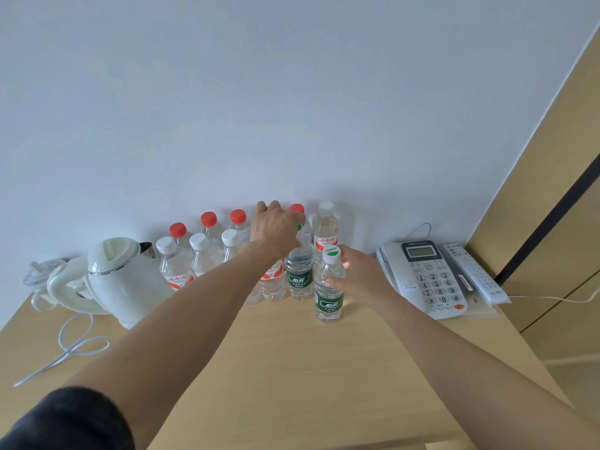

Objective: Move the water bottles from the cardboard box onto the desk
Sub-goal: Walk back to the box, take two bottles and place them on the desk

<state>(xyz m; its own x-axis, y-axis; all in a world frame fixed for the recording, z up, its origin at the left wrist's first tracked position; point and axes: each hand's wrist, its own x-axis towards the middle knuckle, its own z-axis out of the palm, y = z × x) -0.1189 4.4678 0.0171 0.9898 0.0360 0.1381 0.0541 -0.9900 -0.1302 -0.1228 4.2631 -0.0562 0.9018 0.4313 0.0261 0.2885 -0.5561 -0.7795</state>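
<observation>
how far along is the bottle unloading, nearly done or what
Well along: clear plastic water bottles with red and white caps already stand in rows against the wall on the light wooden desk. In hand: the right hand grips a green-labelled bottle standing on the desk; the left hand is on another green-labelled one. The cardboard box is out of view, so what remains is unknown.

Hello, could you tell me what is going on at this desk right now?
A person is lining up clear plastic water bottles along the wall at the back of a light wooden desk. The right hand grips a green-labelled bottle with a white cap standing at the front. The left hand reaches over the top of another green-labelled bottle behind it. Red-capped and white-capped bottles stand between a white electric kettle and a white desk telephone. No cardboard box is in view.
</observation>
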